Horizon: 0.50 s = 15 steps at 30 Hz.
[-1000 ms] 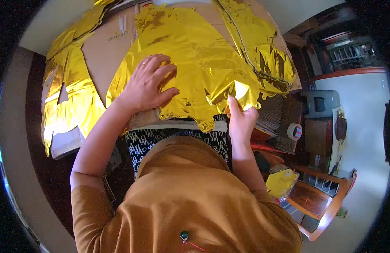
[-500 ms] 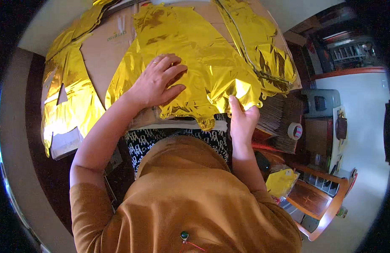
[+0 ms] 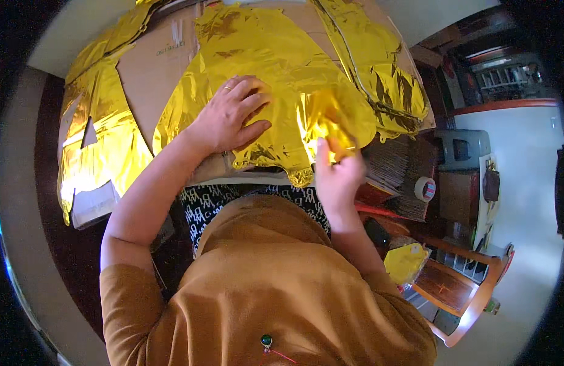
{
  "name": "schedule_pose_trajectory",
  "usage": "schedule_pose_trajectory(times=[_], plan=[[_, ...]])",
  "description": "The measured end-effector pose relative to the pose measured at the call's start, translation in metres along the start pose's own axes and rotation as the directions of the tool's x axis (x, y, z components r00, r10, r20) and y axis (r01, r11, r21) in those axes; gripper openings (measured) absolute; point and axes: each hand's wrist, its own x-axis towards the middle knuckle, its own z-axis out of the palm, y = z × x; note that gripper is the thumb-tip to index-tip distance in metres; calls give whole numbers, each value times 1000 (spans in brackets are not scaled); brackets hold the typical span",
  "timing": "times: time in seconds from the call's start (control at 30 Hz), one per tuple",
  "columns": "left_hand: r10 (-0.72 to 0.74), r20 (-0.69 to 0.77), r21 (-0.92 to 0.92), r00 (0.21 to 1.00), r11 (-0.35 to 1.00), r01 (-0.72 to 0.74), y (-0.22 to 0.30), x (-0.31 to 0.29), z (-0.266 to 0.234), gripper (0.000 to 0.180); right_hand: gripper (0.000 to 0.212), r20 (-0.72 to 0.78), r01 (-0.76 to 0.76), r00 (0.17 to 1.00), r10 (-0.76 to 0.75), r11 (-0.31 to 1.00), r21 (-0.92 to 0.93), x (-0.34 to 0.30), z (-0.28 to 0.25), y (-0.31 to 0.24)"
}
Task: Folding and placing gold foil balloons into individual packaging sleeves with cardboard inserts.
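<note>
A flat, shiny gold foil balloon [image 3: 257,52] with small tabs along its edge is spread out in front of me. My left hand [image 3: 233,116] rests on its middle, palm down, fingers loosely bent and a little apart. At the balloon's near right edge, my right hand [image 3: 340,177] pinches the foil between thumb and fingers. The held part is lifted and crumpled, and it is blurred by motion. My right fingertips are partly hidden by the foil.
Cardboard [image 3: 151,85] lies under the foil. More gold foil pieces lie at left [image 3: 99,134] and right [image 3: 398,91], the right one bordered by a dark strip. Stacked cardboard [image 3: 389,168], a tape roll [image 3: 425,189] and a wooden chair [image 3: 447,287] stand to the right.
My right hand has moved slightly left and nearer to me, pulling the balloon's right edge up and inward. My left hand stays nearly where it was.
</note>
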Motion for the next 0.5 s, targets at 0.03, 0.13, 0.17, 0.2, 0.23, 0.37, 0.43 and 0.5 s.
schedule_pose_trajectory(times=[0.03,0.13,0.17,0.2,0.23,0.37,0.43,0.5], plan=[[2,-14,6,1000,1000,-2,-1,0,1,50,27,26,64,998,-63,997,-41,-2,7,-1],[8,-28,22,1000,1000,-8,-6,-2,4,49,34,279,406,892,-357,902,-144,-2,18,-5],[10,-13,24,1000,1000,-9,-7,-2,4,51,37,337,474,847,-411,871,-129,-1,21,-7],[7,0,26,1000,1000,-7,-8,-4,4,54,39,396,540,793,-462,834,-109,-1,23,-8],[3,12,33,1000,999,-3,-9,-5,4,56,41,424,522,774,-471,853,-5,2,20,-11],[-19,33,10,999,1000,18,-8,-7,2,60,43,490,364,734,-471,881,301,26,-13,9],[-14,36,37,999,999,13,-12,-8,5,59,35,392,425,803,-449,892,151,40,-11,26],[-17,49,16,999,1000,16,-11,-8,3,65,35,435,502,772,-464,864,30,50,-4,35]])
